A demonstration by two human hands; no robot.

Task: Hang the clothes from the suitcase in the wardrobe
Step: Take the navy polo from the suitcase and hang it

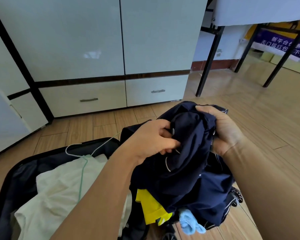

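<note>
A: Status, left to right?

B: Far left, the white wardrobe (97, 37): doors and both drawers closed, nothing hung that I can see. Near left, the suitcase (5, 187) lies open on the floor. A cream garment (59, 184) is in it, with a pale green wire hanger (81, 158) lying on top.

A: Hands?

B: Left hand (152, 137) has its fingers curled into the folds of a navy garment (189, 153), pinching the cloth. Right hand (222, 129) grips the same garment from the far side, fingers wrapped over a bunched edge. It's held up between them, above the right part of the suitcase, bunched, with white piping showing.

A: On a hanger?

B: Can't tell. No hanger visible in the navy piece.

A: Progress?

B: Early, I'd judge. One item in hand, none visibly hung. Left to do: the cream garment, a yellow garment (151, 207) and a light blue cloth (189, 222) under the navy one.

A: Anything else around, or in the way?

B: Closed wardrobe doors are the main blocker; both hands are full, so one has to let go. Far right, a black-legged table (211, 54) stands just beside the wardrobe, with a purple banner (282, 44) behind it. Suitcase wheels (237, 196) stick out near right, a trip risk.
</note>
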